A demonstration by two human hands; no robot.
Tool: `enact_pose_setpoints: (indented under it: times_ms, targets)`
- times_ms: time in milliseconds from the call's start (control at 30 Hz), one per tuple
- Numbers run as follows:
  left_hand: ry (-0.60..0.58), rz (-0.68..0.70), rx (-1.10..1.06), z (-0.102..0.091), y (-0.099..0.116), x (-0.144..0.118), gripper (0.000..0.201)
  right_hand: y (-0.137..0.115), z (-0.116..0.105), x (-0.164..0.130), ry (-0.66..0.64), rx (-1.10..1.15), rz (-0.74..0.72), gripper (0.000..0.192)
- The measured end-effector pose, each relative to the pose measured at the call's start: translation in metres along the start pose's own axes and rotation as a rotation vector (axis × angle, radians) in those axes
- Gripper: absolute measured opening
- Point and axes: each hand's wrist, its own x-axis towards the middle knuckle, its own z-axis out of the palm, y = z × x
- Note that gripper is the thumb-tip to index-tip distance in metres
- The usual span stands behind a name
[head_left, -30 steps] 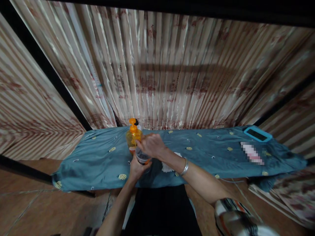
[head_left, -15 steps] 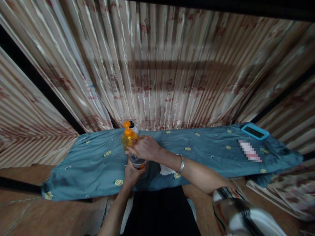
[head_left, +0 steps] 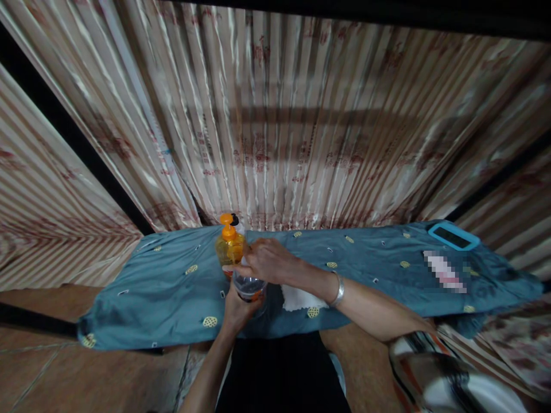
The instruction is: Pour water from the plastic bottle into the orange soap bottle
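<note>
A clear plastic cup [head_left: 248, 284] stands at the near middle of the cloth-covered table, and my left hand [head_left: 238, 308] is wrapped round its lower side. Over the cup's rim is my right hand [head_left: 272, 261], its fingers pinched together and pointing left. Something pale shows at those fingertips, too small to name. Just behind the cup is a pump bottle [head_left: 229, 250] of yellow liquid with an orange top. A white cloth [head_left: 301, 299] with a scalloped edge lies under my right forearm.
A teal patterned cloth [head_left: 163, 298] covers the long table. Behind the pump bottle stands a black-capped white bottle [head_left: 237, 223]. At the far right lie a blue-framed device [head_left: 453, 236] and a blurred pinkish item [head_left: 444, 272]. Pleated curtains [head_left: 275, 115] and dark frame bars enclose the table.
My right hand has shifted slightly right relative to the pump bottle, uncovering more of the bottle. My left hand stays on the cup. The whole view has moved a little.
</note>
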Motion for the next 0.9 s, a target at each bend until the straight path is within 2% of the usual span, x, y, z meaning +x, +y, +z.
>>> enact_pose_setpoints:
  times_ms: [200,367,633,800,900]
  targets:
    - [0.011,0.003,0.055,0.001,-0.003,-0.003,0.068,0.003,-0.007,-0.014,-0.028,-0.005,-0.068,0.046]
    - [-0.008,0.022,0.066,-0.001,-0.003,-0.003,0.058,0.000,-0.010,-0.013,-0.019,0.062,0.018,0.056]
    - [-0.012,0.020,0.128,-0.001,-0.003,-0.002,0.055,0.002,-0.016,-0.016,-0.079,0.032,-0.077,0.033]
    - [-0.020,0.015,0.154,-0.001,-0.004,0.000,0.057,0.000,-0.019,-0.013,-0.033,0.058,-0.064,0.045]
    - [-0.018,0.021,0.165,-0.001,-0.003,0.000,0.056,-0.001,-0.024,-0.012,-0.116,0.117,-0.057,0.030]
